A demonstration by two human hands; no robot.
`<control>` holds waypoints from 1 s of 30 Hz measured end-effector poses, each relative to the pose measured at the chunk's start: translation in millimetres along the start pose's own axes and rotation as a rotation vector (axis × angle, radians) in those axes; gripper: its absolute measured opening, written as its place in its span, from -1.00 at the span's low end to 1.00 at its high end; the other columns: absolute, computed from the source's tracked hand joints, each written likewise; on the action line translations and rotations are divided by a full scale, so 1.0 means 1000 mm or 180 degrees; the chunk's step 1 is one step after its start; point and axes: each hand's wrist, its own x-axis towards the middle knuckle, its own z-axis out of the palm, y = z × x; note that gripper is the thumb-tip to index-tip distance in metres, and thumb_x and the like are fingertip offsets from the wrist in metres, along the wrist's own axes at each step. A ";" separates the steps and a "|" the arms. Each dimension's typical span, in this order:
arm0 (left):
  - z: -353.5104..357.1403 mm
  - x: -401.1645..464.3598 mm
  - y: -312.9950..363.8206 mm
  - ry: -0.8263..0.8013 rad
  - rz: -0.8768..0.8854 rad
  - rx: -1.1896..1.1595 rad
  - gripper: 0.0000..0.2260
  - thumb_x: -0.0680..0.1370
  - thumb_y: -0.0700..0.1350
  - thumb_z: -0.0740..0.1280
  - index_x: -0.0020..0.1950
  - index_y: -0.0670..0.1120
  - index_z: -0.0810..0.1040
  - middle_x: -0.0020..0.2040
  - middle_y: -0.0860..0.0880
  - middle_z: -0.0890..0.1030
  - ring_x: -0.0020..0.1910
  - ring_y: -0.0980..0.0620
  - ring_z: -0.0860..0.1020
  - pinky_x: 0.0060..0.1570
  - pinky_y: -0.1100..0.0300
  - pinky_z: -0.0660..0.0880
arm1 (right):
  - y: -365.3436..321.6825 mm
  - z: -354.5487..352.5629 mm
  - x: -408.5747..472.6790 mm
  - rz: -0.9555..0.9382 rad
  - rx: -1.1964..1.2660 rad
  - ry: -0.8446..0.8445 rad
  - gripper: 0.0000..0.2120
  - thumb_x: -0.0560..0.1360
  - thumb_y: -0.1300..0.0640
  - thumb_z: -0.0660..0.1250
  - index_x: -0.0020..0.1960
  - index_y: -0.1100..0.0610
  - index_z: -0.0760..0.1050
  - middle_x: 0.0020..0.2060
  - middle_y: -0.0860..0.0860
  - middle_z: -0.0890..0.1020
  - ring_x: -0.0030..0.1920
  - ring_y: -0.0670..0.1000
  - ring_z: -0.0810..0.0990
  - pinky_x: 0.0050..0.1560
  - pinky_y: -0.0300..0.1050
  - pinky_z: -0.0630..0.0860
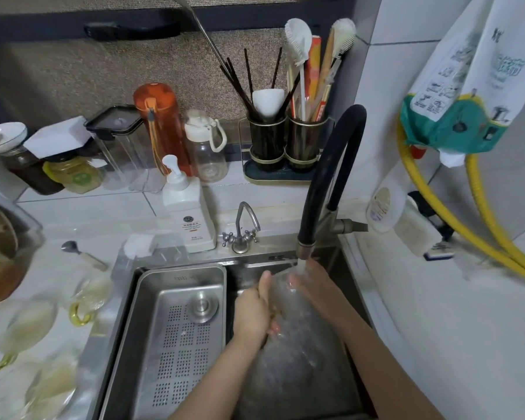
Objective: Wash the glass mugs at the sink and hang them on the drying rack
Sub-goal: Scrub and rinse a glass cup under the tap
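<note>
A clear glass mug point(285, 301) is held over the sink point(331, 374) under water running from the black faucet point(305, 247). My left hand point(252, 313) grips the mug from the left, thumb up along its side and fingers curled around it. My right hand point(309, 280) lies against the mug's far right side, partly behind the water stream; its finger pose is unclear. Several more glass mugs with yellow handles point(88, 298) point(28, 328) lie blurred on the counter at left. No drying rack is in view.
A perforated steel drain tray point(179, 338) fills the sink's left half. A soap pump bottle point(188, 213) and small tap point(241, 234) stand behind it. Bottles, jars and utensil holders point(285, 144) line the back wall. A yellow hose point(482, 225) hangs at right.
</note>
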 end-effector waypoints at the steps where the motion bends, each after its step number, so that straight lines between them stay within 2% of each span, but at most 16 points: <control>1: -0.001 0.002 0.004 -0.0009 -0.0079 -0.0052 -0.47 0.61 0.21 0.05 -0.20 -0.18 0.55 -0.44 -0.24 0.61 -0.56 -0.12 0.57 -0.53 0.13 0.52 | 0.002 0.001 -0.003 -0.0161 -0.0069 -0.0047 -0.80 0.55 0.13 0.31 0.14 0.18 0.47 -0.04 -0.06 0.53 0.08 0.04 0.56 0.07 -0.27 0.51; 2: 0.000 0.004 0.008 0.0003 -0.0071 -0.0033 -0.47 0.61 0.21 0.05 -0.21 -0.18 0.54 -0.39 -0.26 0.62 -0.52 -0.14 0.58 -0.49 0.09 0.53 | 0.008 0.002 -0.006 -0.0261 -0.0031 -0.0041 -0.69 0.52 0.11 0.35 0.23 0.14 0.41 0.06 -0.11 0.50 0.17 0.01 0.52 0.16 -0.32 0.46; 4: 0.008 0.006 0.015 0.0086 0.0155 0.0151 -0.58 0.62 0.17 0.06 -0.13 -0.12 0.50 -0.35 -0.22 0.62 -0.47 -0.16 0.60 -0.44 0.06 0.55 | 0.017 -0.004 -0.014 -0.0166 0.0317 0.0202 -0.45 0.54 0.00 0.31 0.46 0.05 0.21 0.29 -0.12 0.39 0.36 -0.02 0.38 0.29 -0.24 0.32; 6: 0.018 0.005 0.021 0.0022 0.0435 0.0183 -0.72 0.64 0.09 0.09 -0.11 -0.02 0.46 -0.34 -0.13 0.59 -0.54 -0.10 0.55 -0.55 0.13 0.49 | 0.031 -0.010 -0.013 0.0058 0.0404 0.0421 -0.47 0.58 -0.09 0.20 0.50 -0.03 0.16 0.38 -0.09 0.37 0.40 0.00 0.35 0.27 -0.19 0.26; 8: 0.025 0.004 0.022 -0.0149 0.0506 0.0072 -0.77 0.65 -0.01 0.11 -0.14 0.05 0.49 -0.27 -0.10 0.60 -0.52 -0.05 0.55 -0.53 0.14 0.52 | 0.043 -0.015 -0.006 0.0299 0.0148 0.0381 -0.53 0.60 -0.16 0.12 0.48 -0.07 0.22 0.40 -0.04 0.40 0.35 0.02 0.41 0.32 -0.09 0.31; 11: 0.018 0.006 0.015 -0.0389 -0.0292 -0.0766 -0.75 0.66 -0.08 0.10 -0.11 0.01 0.52 -0.32 -0.11 0.56 -0.60 -0.02 0.54 -0.64 0.20 0.47 | 0.047 -0.016 -0.002 0.0402 0.0094 0.0118 -0.58 0.55 -0.16 0.24 0.37 -0.08 0.38 0.27 -0.06 0.51 0.20 -0.05 0.50 0.27 -0.08 0.41; 14: 0.002 0.007 0.012 -0.0410 -0.1044 -0.1359 -0.77 0.67 -0.08 0.11 0.05 -0.15 0.51 -0.36 -0.10 0.51 -0.65 0.03 0.50 -0.66 0.28 0.41 | 0.052 -0.008 -0.009 0.0366 0.1539 -0.0248 -0.54 0.47 -0.26 0.30 0.34 -0.18 0.42 0.27 -0.11 0.53 0.28 0.00 0.52 0.29 0.02 0.46; 16: -0.010 0.006 0.009 -0.0566 -0.1311 -0.1599 -0.73 0.65 0.00 0.13 0.03 -0.17 0.51 -0.41 -0.09 0.55 -0.65 0.07 0.48 -0.64 0.30 0.42 | 0.050 0.000 -0.013 0.0268 0.2099 -0.0474 -0.51 0.42 -0.30 0.33 0.31 -0.22 0.45 0.26 -0.12 0.56 0.27 -0.02 0.55 0.24 0.06 0.52; 18: -0.019 0.003 0.009 -0.0789 -0.1420 -0.1590 -0.63 0.59 0.19 0.18 -0.02 -0.12 0.51 -0.46 -0.04 0.57 -0.63 0.09 0.47 -0.59 0.31 0.42 | 0.042 0.006 -0.014 0.0328 0.2285 -0.0435 -0.50 0.43 -0.27 0.34 0.33 -0.16 0.45 0.28 -0.06 0.55 0.28 0.03 0.54 0.24 0.12 0.52; 19: -0.022 0.001 0.009 -0.0858 -0.1334 -0.1331 -0.57 0.53 0.29 0.18 0.02 -0.07 0.52 -0.38 -0.01 0.60 -0.59 0.10 0.49 -0.56 0.30 0.43 | 0.037 0.009 -0.013 0.0410 0.2255 -0.0386 -0.50 0.46 -0.23 0.31 0.36 -0.11 0.43 0.30 -0.01 0.53 0.29 0.07 0.53 0.27 0.18 0.48; 21: -0.024 -0.003 0.010 -0.0785 -0.0934 -0.0810 -0.49 0.46 0.36 0.20 0.25 0.06 0.48 -0.04 0.02 0.61 -0.41 0.08 0.57 -0.50 0.27 0.49 | 0.028 0.013 -0.010 0.0551 0.2189 -0.0295 -0.59 0.56 -0.14 0.22 0.34 0.02 0.44 0.24 0.06 0.54 0.26 0.13 0.52 0.29 0.23 0.43; 22: -0.025 -0.004 0.010 -0.0714 -0.0664 -0.0723 -0.46 0.45 0.35 0.22 0.35 0.12 0.42 0.11 0.05 0.56 -0.31 0.06 0.60 -0.48 0.25 0.52 | 0.022 0.014 -0.008 0.0598 0.2223 -0.0264 -0.65 0.60 -0.07 0.18 0.28 0.09 0.47 0.18 0.09 0.55 0.20 0.15 0.53 0.28 0.21 0.44; 24: -0.027 -0.008 0.009 -0.0647 -0.0169 -0.0590 -0.41 0.42 0.34 0.26 0.42 0.20 0.34 0.28 0.09 0.46 -0.21 0.06 0.62 -0.48 0.22 0.55 | 0.014 0.014 -0.006 0.0748 0.2315 -0.0260 -0.70 0.64 0.08 0.13 0.18 0.25 0.51 0.11 0.26 0.54 0.14 0.27 0.53 0.23 0.13 0.43; 26: -0.029 -0.008 0.010 -0.0621 -0.0013 -0.0385 -0.42 0.40 0.37 0.24 0.39 0.22 0.37 0.30 0.12 0.47 -0.31 0.13 0.61 -0.49 0.23 0.53 | 0.011 0.008 -0.009 0.0912 0.2311 -0.0334 -0.60 0.62 0.07 0.14 0.27 0.36 0.46 0.21 0.36 0.49 0.26 0.34 0.47 0.31 0.16 0.39; 27: -0.030 -0.006 0.010 -0.0614 -0.0040 -0.0327 -0.46 0.43 0.35 0.23 0.37 0.21 0.40 0.28 0.12 0.49 -0.37 0.15 0.60 -0.50 0.24 0.52 | 0.011 0.005 -0.012 0.0954 0.2291 -0.0386 -0.57 0.61 0.03 0.16 0.31 0.34 0.43 0.25 0.34 0.48 0.30 0.33 0.45 0.35 0.19 0.38; 30: -0.030 0.002 0.012 -0.0644 -0.0238 -0.0338 -0.66 0.50 0.30 0.22 0.17 0.18 0.52 0.18 0.08 0.57 -0.42 0.12 0.59 -0.56 0.28 0.47 | 0.017 0.002 -0.020 0.0860 0.2269 -0.0454 -0.65 0.59 -0.02 0.19 0.29 0.11 0.47 0.21 0.20 0.54 0.25 0.25 0.51 0.24 0.17 0.48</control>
